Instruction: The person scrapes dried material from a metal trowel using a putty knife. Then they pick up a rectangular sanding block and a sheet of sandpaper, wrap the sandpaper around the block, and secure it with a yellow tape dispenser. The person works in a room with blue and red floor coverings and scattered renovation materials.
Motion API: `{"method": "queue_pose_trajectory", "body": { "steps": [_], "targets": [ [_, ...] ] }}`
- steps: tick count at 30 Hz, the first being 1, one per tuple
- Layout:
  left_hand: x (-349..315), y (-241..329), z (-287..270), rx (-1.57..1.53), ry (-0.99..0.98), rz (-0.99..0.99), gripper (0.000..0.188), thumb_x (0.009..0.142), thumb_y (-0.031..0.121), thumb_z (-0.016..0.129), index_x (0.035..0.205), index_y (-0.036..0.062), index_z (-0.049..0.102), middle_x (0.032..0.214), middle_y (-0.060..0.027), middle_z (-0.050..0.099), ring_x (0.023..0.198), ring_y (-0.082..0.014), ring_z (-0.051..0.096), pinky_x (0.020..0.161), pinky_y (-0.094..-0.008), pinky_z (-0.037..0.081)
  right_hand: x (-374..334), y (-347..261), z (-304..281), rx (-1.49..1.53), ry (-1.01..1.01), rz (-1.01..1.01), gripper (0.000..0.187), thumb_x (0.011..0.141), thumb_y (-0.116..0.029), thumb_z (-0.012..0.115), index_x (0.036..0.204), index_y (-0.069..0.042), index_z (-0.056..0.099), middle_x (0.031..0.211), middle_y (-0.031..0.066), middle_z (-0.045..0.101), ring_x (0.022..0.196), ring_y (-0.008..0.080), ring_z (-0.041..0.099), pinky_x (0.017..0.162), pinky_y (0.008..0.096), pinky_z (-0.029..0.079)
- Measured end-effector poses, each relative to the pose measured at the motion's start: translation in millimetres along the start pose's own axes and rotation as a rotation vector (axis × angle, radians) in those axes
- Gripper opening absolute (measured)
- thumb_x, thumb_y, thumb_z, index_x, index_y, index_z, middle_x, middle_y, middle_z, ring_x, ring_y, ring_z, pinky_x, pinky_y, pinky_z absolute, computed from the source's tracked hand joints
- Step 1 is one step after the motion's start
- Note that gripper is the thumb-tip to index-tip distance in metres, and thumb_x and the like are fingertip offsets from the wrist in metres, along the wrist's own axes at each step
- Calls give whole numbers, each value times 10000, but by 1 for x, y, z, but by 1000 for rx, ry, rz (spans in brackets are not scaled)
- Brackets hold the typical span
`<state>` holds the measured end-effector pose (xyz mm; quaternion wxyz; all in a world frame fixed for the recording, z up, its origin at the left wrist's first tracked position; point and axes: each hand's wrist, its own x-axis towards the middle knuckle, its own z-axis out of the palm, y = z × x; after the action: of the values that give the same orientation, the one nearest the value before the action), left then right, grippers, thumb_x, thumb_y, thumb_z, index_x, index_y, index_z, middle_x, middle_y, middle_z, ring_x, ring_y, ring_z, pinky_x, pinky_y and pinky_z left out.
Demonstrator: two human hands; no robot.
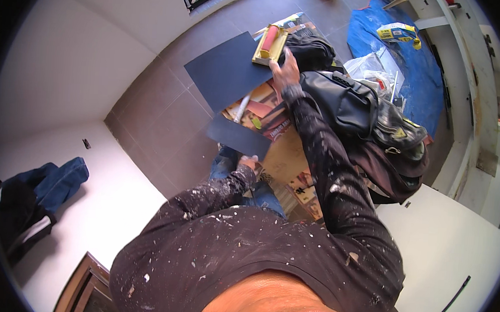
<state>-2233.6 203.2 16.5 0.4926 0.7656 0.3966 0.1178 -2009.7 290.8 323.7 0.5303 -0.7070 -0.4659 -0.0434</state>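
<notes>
My right hand (286, 71) reaches forward, thumb and fingers closed around the near corner of a yellow hand sander (265, 55) with a red grip. Beneath and beside the sander lies a large dark sandpaper sheet (224, 68). Close to my body, my left hand (248, 163) pinches the near edge of a smaller dark sandpaper piece (239, 137). Between the two dark pieces, a white stick-like tool (242, 108) rests on a printed cardboard box (273, 109). The palm sides of both hands are hidden.
To the right are a black backpack (336, 101) and other dark bags (392, 165). Behind them a blue sheet (426, 81) carries clear plastic and a yellow packet (398, 33). Clothes (62, 182) hang on the left wall; grey tiles (155, 116) cover the floor.
</notes>
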Motion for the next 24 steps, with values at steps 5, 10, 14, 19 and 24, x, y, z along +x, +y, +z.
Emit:
{"method": "queue_pose_trajectory", "body": {
  "steps": [5, 10, 14, 19, 24],
  "targets": [
    [-33, 16, -47, -242, 142, -239, 365, 836, 281, 686, 970, -58, 655, 883, -189, 699, 878, -284, 668, 797, -407, 506, 104, 46, 64, -201, -110, 459, 868, 773, -215, 736, 1490, -21, 287, 1285, 245, 565, 1153, 371, 590, 1001, 440, 462],
    [-58, 1, -132, -680, 127, -224, 314, 871, 152, 612, 1118, 5, 485, 968, -100, 598, 832, -191, 625, 648, -368, 591, 129, 119, 36, 394, -120, 575, 551, 726, -74, 627, 1253, 76, 563, 989, 150, 669, 857, 206, 658, 756, 324, 530],
    [-83, 27, -206, -894, 147, -130, 340, 885, 118, 551, 1212, 30, 519, 1090, -94, 627, 937, -207, 632, 723, -359, 589, 42, -24, -20, 850, -235, 399, 400, 731, -55, 517, 1109, 37, 610, 908, 37, 612, 799, 120, 568, 712, 247, 459],
    [-70, 139, -239, -1266, -278, 56, 397, 882, 173, 537, 1237, -3, 540, 1124, -122, 630, 989, -272, 632, 935, -447, 533, -89, -83, -134, 1168, -318, 384, 449, 750, -72, 492, 1184, 22, 555, 967, 50, 593, 877, 121, 567, 808, 249, 463],
    [-70, 225, -156, -1256, -700, 276, 384, 975, 219, 536, 1283, -5, 489, 1115, -124, 612, 992, -238, 632, 927, -421, 537, -197, -126, -195, 1201, -261, 402, 477, 808, -106, 533, 1268, 23, 526, 1006, 51, 604, 901, 116, 566, 846, 262, 461]
  ]
}}
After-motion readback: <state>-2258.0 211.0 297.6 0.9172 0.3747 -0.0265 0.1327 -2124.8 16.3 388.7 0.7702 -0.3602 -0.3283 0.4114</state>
